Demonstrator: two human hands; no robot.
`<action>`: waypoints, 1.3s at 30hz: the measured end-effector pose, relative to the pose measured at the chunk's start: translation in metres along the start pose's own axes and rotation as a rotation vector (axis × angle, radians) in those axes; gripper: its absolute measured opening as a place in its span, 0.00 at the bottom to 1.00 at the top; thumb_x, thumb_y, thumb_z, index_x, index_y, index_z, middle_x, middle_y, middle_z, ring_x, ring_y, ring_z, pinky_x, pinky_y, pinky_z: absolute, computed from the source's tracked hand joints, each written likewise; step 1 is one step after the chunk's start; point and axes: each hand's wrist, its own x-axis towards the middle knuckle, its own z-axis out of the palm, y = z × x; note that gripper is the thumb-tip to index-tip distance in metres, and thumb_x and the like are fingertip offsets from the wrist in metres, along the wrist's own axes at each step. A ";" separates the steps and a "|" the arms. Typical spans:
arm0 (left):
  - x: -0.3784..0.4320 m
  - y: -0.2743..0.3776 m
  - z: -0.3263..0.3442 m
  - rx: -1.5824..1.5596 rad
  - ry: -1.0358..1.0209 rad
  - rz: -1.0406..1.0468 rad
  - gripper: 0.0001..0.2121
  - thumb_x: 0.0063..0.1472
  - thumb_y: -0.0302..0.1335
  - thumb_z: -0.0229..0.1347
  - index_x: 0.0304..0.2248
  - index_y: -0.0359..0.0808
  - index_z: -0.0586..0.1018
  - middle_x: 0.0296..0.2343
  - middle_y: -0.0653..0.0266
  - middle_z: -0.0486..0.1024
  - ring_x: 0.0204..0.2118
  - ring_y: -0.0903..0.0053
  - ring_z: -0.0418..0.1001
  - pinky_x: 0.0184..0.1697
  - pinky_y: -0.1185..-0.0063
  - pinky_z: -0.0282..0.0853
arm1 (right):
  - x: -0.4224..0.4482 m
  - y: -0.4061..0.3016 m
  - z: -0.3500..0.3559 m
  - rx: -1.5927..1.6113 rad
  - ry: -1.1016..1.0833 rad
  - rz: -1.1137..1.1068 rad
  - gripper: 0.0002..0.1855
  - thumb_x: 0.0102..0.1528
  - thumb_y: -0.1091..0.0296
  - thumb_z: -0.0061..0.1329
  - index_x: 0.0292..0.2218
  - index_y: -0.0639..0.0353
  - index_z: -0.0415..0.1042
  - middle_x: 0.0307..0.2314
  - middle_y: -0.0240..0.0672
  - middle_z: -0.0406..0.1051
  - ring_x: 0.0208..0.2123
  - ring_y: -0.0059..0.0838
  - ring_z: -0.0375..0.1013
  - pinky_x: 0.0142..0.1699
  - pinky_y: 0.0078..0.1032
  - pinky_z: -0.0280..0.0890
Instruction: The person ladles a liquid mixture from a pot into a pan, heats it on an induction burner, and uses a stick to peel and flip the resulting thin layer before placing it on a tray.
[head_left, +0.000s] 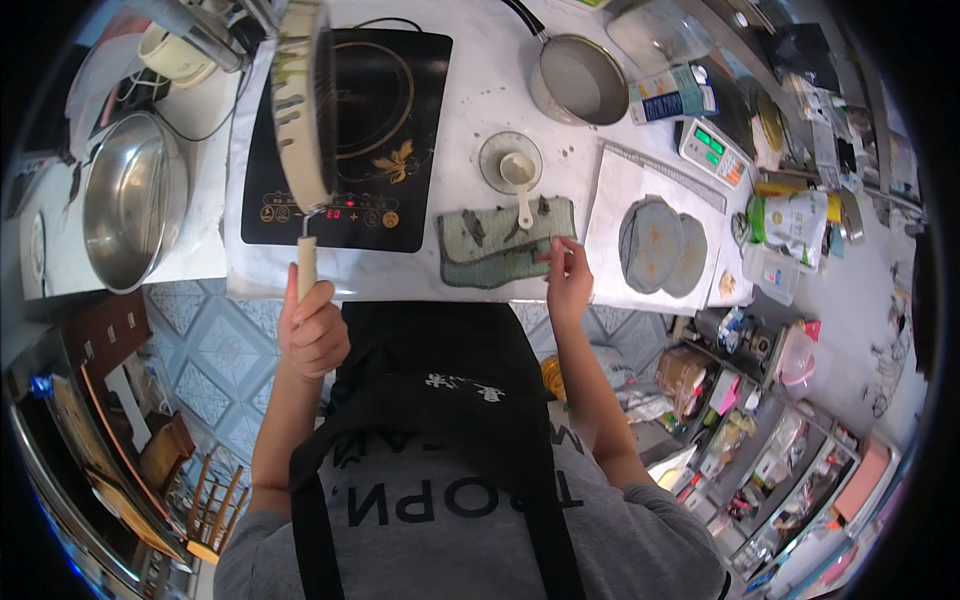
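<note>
My left hand (313, 330) grips the cream handle of a frying pan (295, 142). The pan is held on edge above a black induction cooktop (360, 169), its cream outer side streaked with drips. My right hand (568, 281) is at the right edge of a folded green cloth (487, 270), thumb and fingers close together; whether they pinch anything is unclear. Dark scraps lie on the cloth. Just beyond it, a measuring scoop (517, 171) rests across a small glass bowl (489, 161), its handle over the cloth. Thin grey pancakes (651, 244) lie on white paper (611, 217) to the right.
A steel saucepan (585, 79) with greyish contents stands at the back, beside a carton (667, 96) and a lit digital scale (712, 152). At left is a large steel bowl (135, 202) with a whisk inside. A pouch (795, 225) and plastic container (771, 274) sit far right.
</note>
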 end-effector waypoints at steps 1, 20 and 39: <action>-0.005 0.005 0.001 -0.019 0.004 -0.018 0.24 0.63 0.50 0.28 0.23 0.36 0.58 0.07 0.72 0.53 0.05 0.89 0.50 0.05 0.89 0.47 | -0.011 0.016 -0.013 -0.390 0.082 -0.111 0.12 0.52 0.63 0.49 0.36 0.61 0.68 0.22 0.32 0.72 0.18 0.25 0.66 0.25 0.21 0.60; -0.026 0.046 -0.006 0.853 0.945 0.114 0.22 0.61 0.53 0.32 0.24 0.43 0.62 0.07 0.77 0.49 0.05 0.90 0.44 0.04 0.89 0.42 | -0.029 0.070 -0.044 -0.433 0.022 0.069 0.08 0.56 0.66 0.42 0.33 0.63 0.64 0.21 0.39 0.73 0.23 0.33 0.72 0.31 0.27 0.64; 0.017 0.031 -0.051 1.026 1.051 0.191 0.22 0.62 0.49 0.38 0.24 0.37 0.63 0.10 0.73 0.56 0.08 0.87 0.53 0.11 0.85 0.55 | 0.045 -0.185 0.059 0.307 -0.596 -0.160 0.15 0.58 0.67 0.40 0.45 0.63 0.63 0.39 0.46 0.71 0.34 0.31 0.74 0.33 0.19 0.66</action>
